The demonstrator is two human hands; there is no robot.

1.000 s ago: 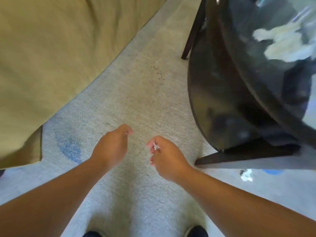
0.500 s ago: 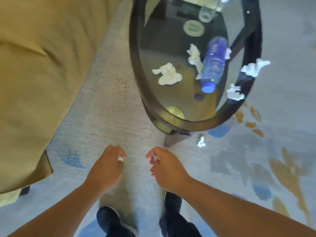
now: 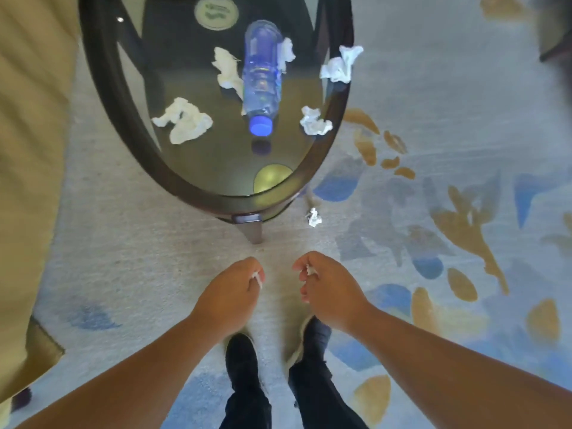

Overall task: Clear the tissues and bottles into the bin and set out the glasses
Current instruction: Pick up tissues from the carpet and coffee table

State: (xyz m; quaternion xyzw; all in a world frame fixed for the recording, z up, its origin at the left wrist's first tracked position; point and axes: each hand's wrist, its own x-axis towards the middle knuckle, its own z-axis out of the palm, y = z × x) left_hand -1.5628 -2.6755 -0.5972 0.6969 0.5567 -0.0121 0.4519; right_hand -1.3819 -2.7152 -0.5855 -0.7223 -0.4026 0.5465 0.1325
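Observation:
An oval glass table [image 3: 130, 125] with a dark frame stands ahead of me. On it lies a clear plastic bottle [image 3: 261, 78] with a blue cap, its cap toward me. Several crumpled white tissues lie around it, one at the near left [image 3: 182, 120], one at the near right [image 3: 314, 121], one on the right rim [image 3: 340, 65]. A small tissue scrap [image 3: 313, 217] lies on the carpet by the table leg. My left hand [image 3: 230, 297] pinches a small tissue bit. My right hand [image 3: 329, 289] also curls round a small tissue bit. Both hover over the carpet.
A tan sofa [image 3: 28, 150] fills the left side. A round coaster [image 3: 216, 12] sits at the table's far end, and a yellowish disc [image 3: 270, 178] near its front edge. The patterned carpet [image 3: 448, 212] stretches to the right. My dark shoes [image 3: 244, 357] stand below my hands.
The view has swung from the sofa and table edge onto the whole table top. White tissue now shows in my left hand. Both hands keep their places in front of me.

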